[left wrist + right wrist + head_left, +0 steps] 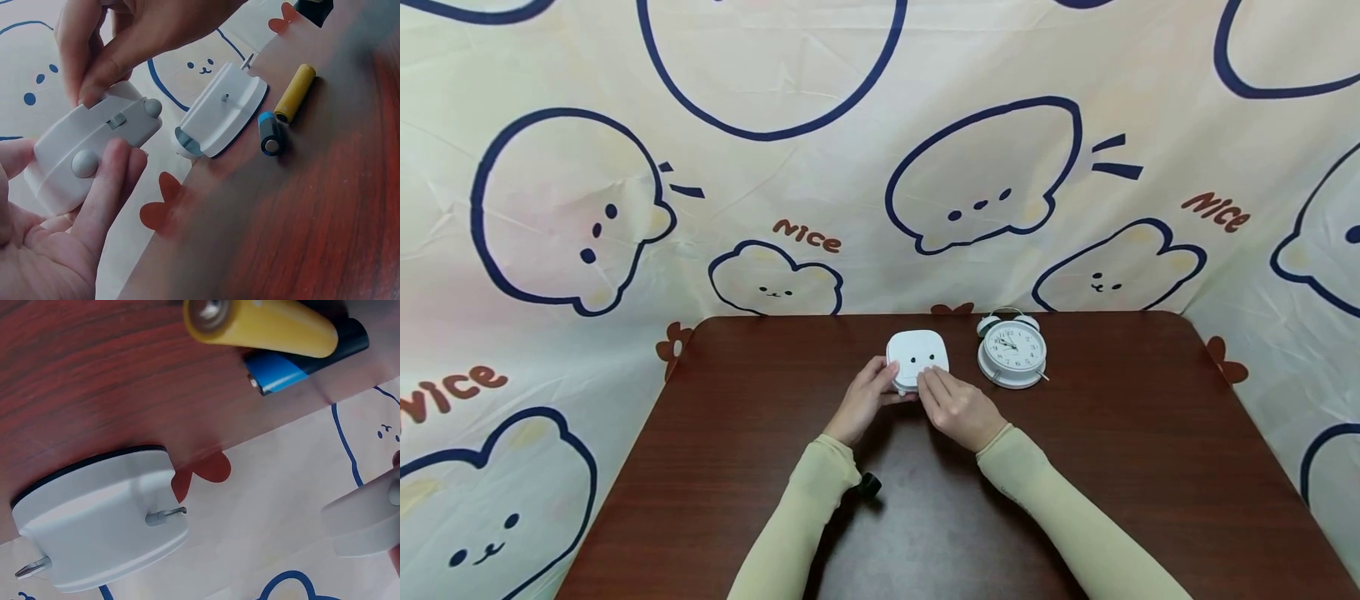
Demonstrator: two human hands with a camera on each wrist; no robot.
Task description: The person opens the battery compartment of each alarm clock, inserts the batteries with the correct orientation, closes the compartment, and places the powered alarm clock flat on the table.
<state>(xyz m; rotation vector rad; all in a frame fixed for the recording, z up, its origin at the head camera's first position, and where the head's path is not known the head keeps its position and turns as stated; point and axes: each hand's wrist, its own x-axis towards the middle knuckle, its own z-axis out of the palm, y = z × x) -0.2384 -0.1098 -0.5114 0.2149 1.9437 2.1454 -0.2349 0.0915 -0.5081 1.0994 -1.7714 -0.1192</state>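
Note:
A white rounded-square device [917, 343] with two dark dots on its face is held up over the far part of the table. My left hand [863, 402] grips its left side and underside. In the left wrist view, two round feet and a small grey switch [117, 120] show on the device's underside. The bunched fingers and thumb of my right hand [958, 408] pinch its lower right edge; what lies under those fingertips is hidden. A yellow battery [295, 94] and a blue-and-black battery [270, 134] lie on the table, out of sight in the head view.
A white twin-bell alarm clock [1013, 354] stands right of the device, near the back edge of the brown table [715, 500]. A cartoon-printed cloth [865, 167] hangs behind and at the sides.

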